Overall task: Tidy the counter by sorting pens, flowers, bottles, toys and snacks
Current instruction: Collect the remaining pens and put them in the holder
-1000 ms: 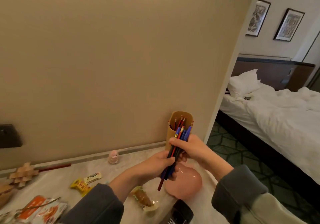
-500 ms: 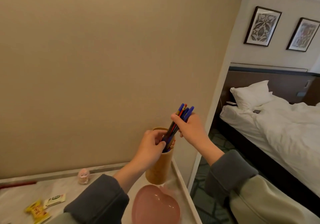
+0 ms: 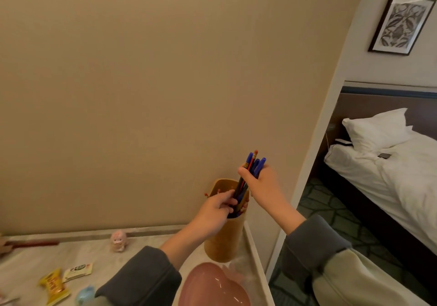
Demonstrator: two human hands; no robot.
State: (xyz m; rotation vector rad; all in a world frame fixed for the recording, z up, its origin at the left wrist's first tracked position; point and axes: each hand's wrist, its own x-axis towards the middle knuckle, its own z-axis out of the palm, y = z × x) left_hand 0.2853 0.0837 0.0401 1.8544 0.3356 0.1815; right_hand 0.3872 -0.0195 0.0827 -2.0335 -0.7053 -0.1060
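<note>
Feeding a bundle of pens [image 3: 250,175] into a tall tan holder [image 3: 224,237] is the step I judge to be in hand, the pen part of the sorting job. My right hand [image 3: 262,185] is closed around the upper part of the bundle, with blue caps and one red eraser-tipped end sticking out above the fist. My left hand [image 3: 214,211] is pinched around the lower part of the same bundle right at the holder's mouth, and the bottom ends already dip inside the rim. The holder stands upright at the far right corner of the counter [image 3: 28,265], close to the wall. Next, I think, both hands need to loosen together so the pens slide down without tipping the holder, which sits near the counter's right edge. A few red-tipped sticks already poke out of the holder beside my left fingers. On the pale marbled counter, a pink heart-shaped dish [image 3: 212,286] lies just in front of the holder. Further left stand a small pink toy figure [image 3: 118,240] by the wall, a white snack packet [image 3: 78,269], a yellow snack wrapper [image 3: 53,286] and a pale blue toy [image 3: 84,295], all still unsorted. A red stick [image 3: 35,243] lies along the wall at far left. Behind is a plain beige wall; to the right, an opening shows a bed [image 3: 402,175] with white linen and a framed picture [image 3: 399,24] above.
</note>
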